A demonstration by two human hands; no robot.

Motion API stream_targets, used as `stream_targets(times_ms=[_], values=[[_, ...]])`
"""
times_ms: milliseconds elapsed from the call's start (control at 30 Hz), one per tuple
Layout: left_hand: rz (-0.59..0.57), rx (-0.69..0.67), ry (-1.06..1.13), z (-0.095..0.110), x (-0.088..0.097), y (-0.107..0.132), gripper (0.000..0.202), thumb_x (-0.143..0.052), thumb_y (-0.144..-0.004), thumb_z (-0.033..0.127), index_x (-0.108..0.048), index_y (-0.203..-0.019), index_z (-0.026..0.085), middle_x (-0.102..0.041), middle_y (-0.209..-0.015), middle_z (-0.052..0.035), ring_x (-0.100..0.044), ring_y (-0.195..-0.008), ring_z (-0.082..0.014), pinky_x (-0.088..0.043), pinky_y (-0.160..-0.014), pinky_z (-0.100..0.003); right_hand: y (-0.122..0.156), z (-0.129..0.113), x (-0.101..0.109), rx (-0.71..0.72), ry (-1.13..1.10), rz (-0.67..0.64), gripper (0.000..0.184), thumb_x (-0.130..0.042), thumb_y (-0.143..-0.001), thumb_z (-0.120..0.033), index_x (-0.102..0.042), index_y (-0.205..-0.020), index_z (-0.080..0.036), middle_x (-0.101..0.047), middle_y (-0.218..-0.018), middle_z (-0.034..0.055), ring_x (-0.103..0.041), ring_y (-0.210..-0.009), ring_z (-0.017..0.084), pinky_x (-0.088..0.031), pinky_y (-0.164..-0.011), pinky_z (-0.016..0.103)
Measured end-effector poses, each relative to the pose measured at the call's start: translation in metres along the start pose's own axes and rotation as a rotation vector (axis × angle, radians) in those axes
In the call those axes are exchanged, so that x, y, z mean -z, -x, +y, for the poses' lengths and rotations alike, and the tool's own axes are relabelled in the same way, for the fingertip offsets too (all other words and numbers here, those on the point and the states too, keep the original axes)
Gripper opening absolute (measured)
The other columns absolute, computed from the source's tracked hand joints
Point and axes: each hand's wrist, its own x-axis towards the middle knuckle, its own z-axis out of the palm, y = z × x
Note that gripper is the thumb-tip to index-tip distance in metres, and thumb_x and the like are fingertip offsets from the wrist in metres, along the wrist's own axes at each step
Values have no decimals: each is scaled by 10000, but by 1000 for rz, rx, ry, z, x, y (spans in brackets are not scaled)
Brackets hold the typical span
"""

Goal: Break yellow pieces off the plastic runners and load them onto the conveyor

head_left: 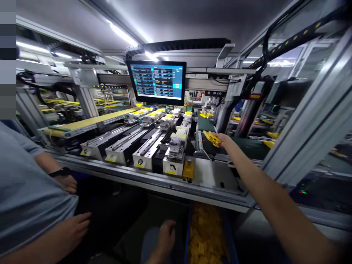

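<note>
A long aluminium-framed machine [310,121] fills the view, with strip lights along its ceiling and a dark cable chain running overhead. A wall-style monitor [156,82] hangs from the frame, showing rows of data in blue and black. Below it, a row of metal stations [145,150] stands side by side on a long ledge [148,179], each carrying small white and yellow fittings. A yellow belt [96,119] runs off to the left, and a narrow green belt [206,124] runs away to the right of the stations.

Under the ledge sits a blue bin [187,234] heaped with yellow pieces [205,234]. At the left edge, a co-worker in a grey shirt [24,187] stands close by, a black watch on one wrist, both hands low and apart from the person's own.

The person's right hand [226,140] reaches out over the green belt, fingers closed around a bunch of yellow plastic strips [211,138]. The left hand [166,236] hangs low, just left of the blue bin; its fingers are turned away, so how far open it is and whether it holds anything cannot be told.
</note>
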Motion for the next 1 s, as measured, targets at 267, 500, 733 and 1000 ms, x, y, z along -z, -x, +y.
stream_targets(times_ms=[267,500,733,1000], values=[[-53,-269,528,167,0,11,294,-474,-788,136,-719,-944,179,-723,-907,-59,-650,-856,-188,-485,-785,-284,150,49,45,127,-1232,-321,291,-475,-858,-109,-524,-1103,-260,-543,-783,-21,-513,-531,60,-518,-512,170],[-102,-283,734,233,5,42,231,-524,-835,206,-737,-923,187,-723,-877,-48,-639,-842,-183,-475,-799,-274,220,84,52,2,-1506,-396,402,-454,-852,-35,-477,-1197,-240,-539,-766,-32,-499,-472,40,-465,-406,117],[-216,-35,1489,280,37,31,439,-629,-827,456,-637,-1153,161,-674,-1139,-110,-613,-1071,-243,-487,-904,-334,255,102,23,-51,-657,48,275,-659,-757,-492,-602,-808,-228,-587,-716,9,-484,-479,120,-433,-385,253],[-438,245,1828,257,37,27,530,-627,-820,507,-582,-1172,114,-704,-1041,-128,-679,-966,-270,-532,-885,-388,291,120,-16,163,347,183,268,-556,-831,-520,-626,-939,-285,-693,-969,65,-634,-929,290,-516,-797,433]])
